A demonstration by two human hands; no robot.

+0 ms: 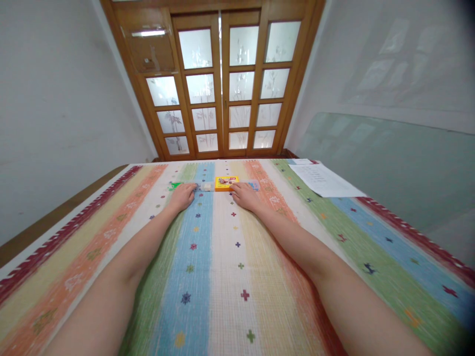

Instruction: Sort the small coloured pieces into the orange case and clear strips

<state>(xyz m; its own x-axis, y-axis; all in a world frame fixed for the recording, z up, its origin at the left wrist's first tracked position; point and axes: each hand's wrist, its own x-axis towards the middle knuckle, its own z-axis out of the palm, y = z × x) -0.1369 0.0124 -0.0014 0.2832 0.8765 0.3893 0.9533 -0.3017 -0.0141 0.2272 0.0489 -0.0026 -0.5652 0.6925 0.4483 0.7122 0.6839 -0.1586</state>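
Far out on the striped tablecloth (230,237), several small things lie side by side in a row. My left hand (183,196) is at the row's left end, fingers curled over something mostly hidden. A bright green item (174,186) shows just beyond its knuckles. Right of those fingers is a clear plastic piece with a whitish part (206,187). A yellow box (225,181) with a printed picture lies beside it. The fingers of my right hand (245,196) are closed at the box's near right corner. Behind that hand, a clear packet with blue and pink marks (255,185) partly shows.
Printed white sheets (322,180) lie at the table's far right. A pale green glass-like panel (389,168) leans along the right wall. Beyond the far edge stand wooden doors (222,89) with frosted panes. A grey-white wall (55,99) rises on the left.
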